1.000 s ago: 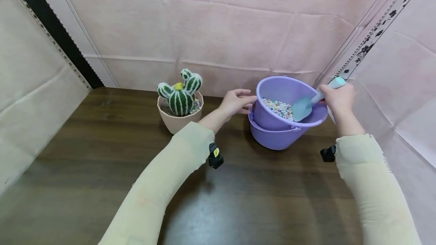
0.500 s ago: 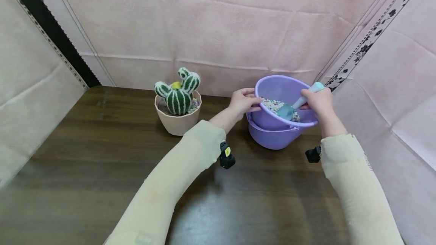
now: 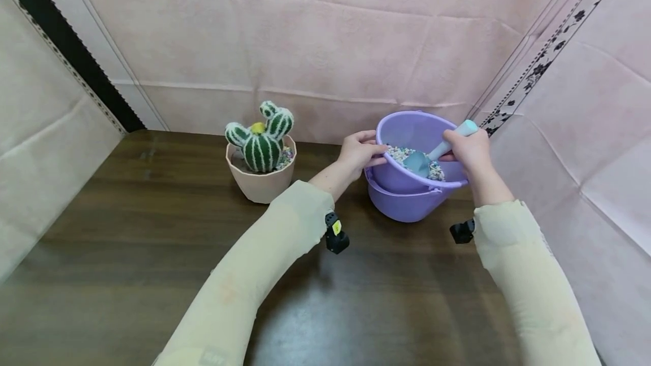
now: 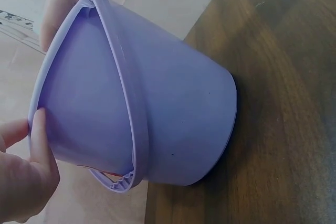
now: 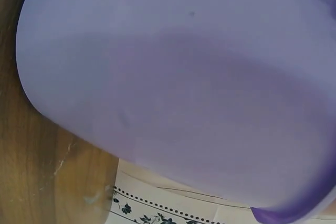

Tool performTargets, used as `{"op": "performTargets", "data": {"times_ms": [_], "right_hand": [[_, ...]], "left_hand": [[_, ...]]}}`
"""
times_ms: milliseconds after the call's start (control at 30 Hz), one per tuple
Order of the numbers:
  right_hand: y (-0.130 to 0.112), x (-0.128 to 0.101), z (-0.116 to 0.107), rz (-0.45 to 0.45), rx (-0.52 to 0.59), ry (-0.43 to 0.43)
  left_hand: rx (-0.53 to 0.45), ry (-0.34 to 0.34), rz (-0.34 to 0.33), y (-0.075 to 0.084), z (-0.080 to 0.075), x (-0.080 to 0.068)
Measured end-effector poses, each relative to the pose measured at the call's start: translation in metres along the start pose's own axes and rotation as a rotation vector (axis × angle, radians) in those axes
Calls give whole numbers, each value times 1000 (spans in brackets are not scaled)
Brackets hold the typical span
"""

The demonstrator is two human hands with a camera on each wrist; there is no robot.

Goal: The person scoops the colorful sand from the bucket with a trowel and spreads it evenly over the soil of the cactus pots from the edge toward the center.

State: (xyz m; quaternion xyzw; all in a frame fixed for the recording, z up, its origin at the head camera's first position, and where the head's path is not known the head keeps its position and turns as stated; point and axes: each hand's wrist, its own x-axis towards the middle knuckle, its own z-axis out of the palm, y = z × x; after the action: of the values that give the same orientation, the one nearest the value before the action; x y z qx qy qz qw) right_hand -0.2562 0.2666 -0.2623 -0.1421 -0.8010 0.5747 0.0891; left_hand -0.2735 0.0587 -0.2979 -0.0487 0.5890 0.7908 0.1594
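While the left hand (image 3: 358,152) pinches the bucket's rim on its left side, thumb and fingers either side of the edge, the right hand (image 3: 470,148) is wrapped round the handle of a light blue scoop (image 3: 418,164). Hands are apart, the bucket opening between them. Scoop is tilted, handle end toward upper right, blade down among the small multicoloured beads (image 3: 436,171); front edge of the blade partly hidden by them.

Purple bucket (image 3: 407,208) stands on the table right of frame centre, below the back cloth. Its bail (image 4: 123,72) hangs down against the outer wall, clear in the left wrist view. Right wrist view is mostly bucket wall.

Black wrist cameras (image 3: 335,233) on both forearms, over pale sleeves (image 3: 254,264) that run to the bottom edge.

Left of centre: beige pot (image 3: 261,185) with a green-and-white cactus (image 3: 261,151), yellow tuft on top, near the left forearm, apart from the bucket.

Brown wood-grain table (image 3: 381,298) fills the lower frame. Pale pinkish cloth (image 3: 305,44) behind; dark strip (image 3: 66,49) upper left, black floral border (image 3: 559,44) upper right.
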Motion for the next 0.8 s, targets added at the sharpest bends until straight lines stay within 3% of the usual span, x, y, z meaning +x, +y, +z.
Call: {"op": "performTargets", "data": {"times_ms": [167,333,600,800], "right_hand": [[-3,1,2,51,114,38],[0,4,2,115,155,66],[2,6,3,127,196,71],[1,6,2,142,321,80]], "left_hand": [[12,-1,5,1,1,-2],[19,-2,-1,1,0,-2],[41,11,-4,1,-1,-1],[55,8,-9,3,0,-3]]}}
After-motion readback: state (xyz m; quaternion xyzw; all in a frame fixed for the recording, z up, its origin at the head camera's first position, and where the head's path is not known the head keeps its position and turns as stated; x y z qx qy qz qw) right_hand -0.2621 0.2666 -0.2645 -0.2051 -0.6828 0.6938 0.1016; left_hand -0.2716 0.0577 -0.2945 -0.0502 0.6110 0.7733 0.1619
